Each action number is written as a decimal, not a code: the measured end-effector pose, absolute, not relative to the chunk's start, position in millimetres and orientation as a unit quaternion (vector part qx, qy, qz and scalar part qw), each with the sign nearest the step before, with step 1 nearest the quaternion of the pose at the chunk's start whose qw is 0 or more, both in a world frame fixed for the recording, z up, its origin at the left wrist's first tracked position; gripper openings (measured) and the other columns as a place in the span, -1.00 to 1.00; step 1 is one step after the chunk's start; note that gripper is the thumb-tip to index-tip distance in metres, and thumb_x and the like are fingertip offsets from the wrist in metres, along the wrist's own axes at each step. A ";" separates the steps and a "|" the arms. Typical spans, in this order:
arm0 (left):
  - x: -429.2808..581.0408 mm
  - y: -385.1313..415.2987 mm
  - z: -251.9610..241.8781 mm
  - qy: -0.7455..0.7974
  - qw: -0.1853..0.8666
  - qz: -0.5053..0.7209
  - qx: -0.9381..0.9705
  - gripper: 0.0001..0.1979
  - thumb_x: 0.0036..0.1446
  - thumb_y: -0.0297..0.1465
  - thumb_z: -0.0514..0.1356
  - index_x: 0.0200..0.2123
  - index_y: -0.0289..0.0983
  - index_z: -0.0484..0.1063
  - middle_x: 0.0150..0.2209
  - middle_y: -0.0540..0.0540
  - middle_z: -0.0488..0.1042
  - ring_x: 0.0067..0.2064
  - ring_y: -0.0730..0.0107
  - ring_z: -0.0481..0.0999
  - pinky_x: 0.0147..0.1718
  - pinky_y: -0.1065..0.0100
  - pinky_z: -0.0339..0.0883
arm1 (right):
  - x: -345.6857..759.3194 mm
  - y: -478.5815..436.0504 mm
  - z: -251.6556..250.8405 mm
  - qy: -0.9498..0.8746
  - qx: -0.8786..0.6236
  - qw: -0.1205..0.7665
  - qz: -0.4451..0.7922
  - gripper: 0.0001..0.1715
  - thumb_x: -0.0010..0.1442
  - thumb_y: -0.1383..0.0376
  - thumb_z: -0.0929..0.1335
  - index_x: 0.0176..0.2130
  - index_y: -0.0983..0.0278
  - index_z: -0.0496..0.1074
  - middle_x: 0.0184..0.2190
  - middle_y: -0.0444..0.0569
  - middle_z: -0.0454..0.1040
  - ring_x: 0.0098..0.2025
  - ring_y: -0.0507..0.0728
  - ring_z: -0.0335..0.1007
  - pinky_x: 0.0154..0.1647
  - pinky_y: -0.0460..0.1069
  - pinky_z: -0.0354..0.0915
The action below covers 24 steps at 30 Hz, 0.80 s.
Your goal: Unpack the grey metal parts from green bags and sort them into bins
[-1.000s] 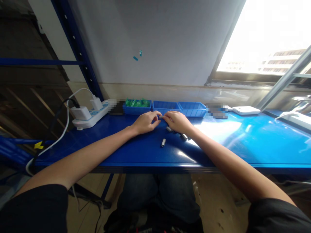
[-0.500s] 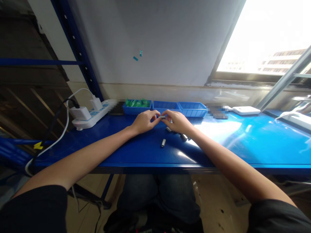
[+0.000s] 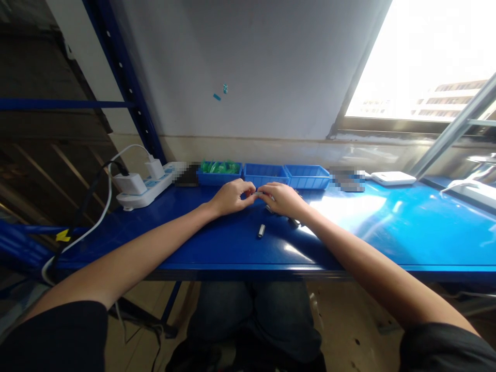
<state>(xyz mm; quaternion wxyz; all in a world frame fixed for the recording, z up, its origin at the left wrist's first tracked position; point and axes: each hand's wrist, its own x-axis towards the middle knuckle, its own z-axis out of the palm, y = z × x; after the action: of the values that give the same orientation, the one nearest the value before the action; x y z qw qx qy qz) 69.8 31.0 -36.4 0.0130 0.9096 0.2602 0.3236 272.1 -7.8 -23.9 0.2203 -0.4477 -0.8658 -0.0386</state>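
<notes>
My left hand and my right hand meet above the blue table, fingertips pinched together. Between them is a small grey metal piece, mostly covered by the fingers. It looks like the small silvery pieces lying close by, but its exact kind cannot be made out. A loose silvery metal piece with a dark end lies on the table just below the hands. More small pieces sit under and beside my right hand, partly hidden by it.
Three blue bins stand along the wall: the left bin holds green plastic bits, with a middle bin and a right bin beside it. A white power strip with plugs lies at left. A white flat box lies at right.
The fingers of both hands have closed further over the small metal piece, so less of it shows. My right hand has shifted slightly. The loose piece below stays in place.
</notes>
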 end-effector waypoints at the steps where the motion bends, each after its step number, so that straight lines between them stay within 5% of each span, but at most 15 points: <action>1: 69.7 31.2 -36.1 0.258 0.010 0.319 0.912 -0.78 0.21 -0.24 0.12 -0.36 -0.25 0.40 -0.41 -0.02 0.47 -0.32 0.38 0.42 -0.27 0.37 0.25 | 272.1 -7.4 -24.6 -0.867 -0.447 0.218 -0.042 -0.68 0.32 0.21 0.22 -0.09 0.23 0.49 -0.17 0.01 0.55 -0.09 0.14 0.43 -0.15 -0.06 0.22; 8: 70.2 30.0 -36.2 0.270 0.002 0.305 0.913 -0.79 0.21 -0.28 0.11 -0.43 -0.26 0.36 -0.43 -0.02 0.46 -0.34 0.39 0.42 -0.31 0.38 0.24 | 272.4 -8.7 -22.7 -0.858 -0.468 0.206 -0.045 -0.69 0.31 0.22 0.23 -0.12 0.25 0.49 -0.16 0.01 0.55 -0.06 0.17 0.42 -0.16 -0.05 0.21; 20: 69.2 28.3 -38.0 0.303 -0.033 0.332 0.893 -0.80 0.21 -0.22 0.13 -0.20 -0.20 0.39 -0.40 0.01 0.47 -0.33 0.39 0.43 -0.32 0.39 0.24 | 271.0 -7.7 -21.7 -0.861 -0.460 0.215 -0.024 -0.59 0.37 0.16 0.14 -0.32 0.27 0.43 -0.32 0.01 0.53 -0.22 0.12 0.43 -0.24 -0.06 0.17; 24: 68.9 29.9 -37.6 0.301 -0.035 0.332 0.893 -0.79 0.22 -0.21 0.12 -0.23 -0.21 0.42 -0.41 0.00 0.49 -0.32 0.37 0.44 -0.32 0.38 0.25 | 271.9 -9.0 -20.2 -0.857 -0.457 0.241 -0.012 -0.65 0.34 0.16 0.19 -0.21 0.27 0.46 -0.29 0.01 0.54 -0.19 0.13 0.43 -0.21 -0.06 0.19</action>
<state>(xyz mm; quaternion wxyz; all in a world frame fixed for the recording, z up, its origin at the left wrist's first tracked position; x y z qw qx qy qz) 68.9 29.9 -37.6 -0.0346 0.8931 0.3014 0.3323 271.9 -9.0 -20.2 0.2405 -0.4565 -0.8565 -0.0123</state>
